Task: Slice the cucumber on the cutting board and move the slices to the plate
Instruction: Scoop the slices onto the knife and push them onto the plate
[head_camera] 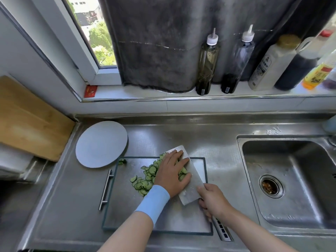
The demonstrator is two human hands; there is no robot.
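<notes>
My right grip [212, 200] holds the knife [192, 184]. My left grip [171, 177], open flat, presses the slices [145, 180] against it. They look thin and slippery; scoop underneath.

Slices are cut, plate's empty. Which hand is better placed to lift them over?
Probably right: the right hand grips the cleaver, with cucumber slices piled against its blade. The left hand only presses flat on them.

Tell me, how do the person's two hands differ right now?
The left hand lies flat, fingers straight, on the cucumber slices; the right hand curls round the cleaver handle. The left wrist wears a blue band; the right is bare. Both work at the cleaver.
</notes>
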